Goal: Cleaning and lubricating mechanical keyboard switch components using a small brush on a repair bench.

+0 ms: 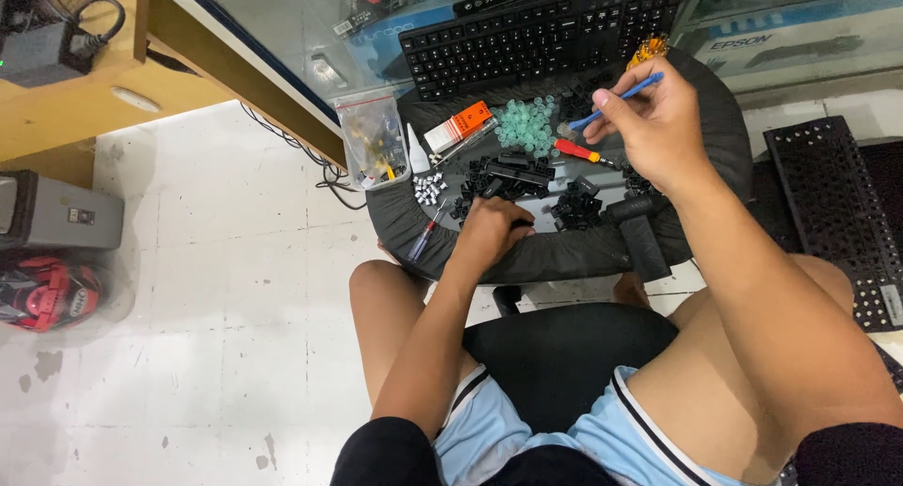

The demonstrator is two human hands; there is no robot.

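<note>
The right hand point(658, 119) pinches a thin blue tool point(616, 97) between thumb and fingers, tip pointing down at the work — held like a pen, probably for fine control. The left hand point(491, 230) is curled over black keycaps point(576, 208) on the round black stool seat point(555, 255); whether it grips one I cannot tell. Around it: one black keyboard point(546, 34), one red-handled screwdriver point(581, 152), one plastic bag point(373, 138), one pile of green rubber domes point(525, 124) — too many to count.

A seated person's right hand point(658, 128) grips a blue brush point(616, 100) above loose black keycaps point(513, 175) on a round stool point(564, 255), while the left hand point(491, 232) rests among them, beside a black keyboard point(546, 34)
</note>
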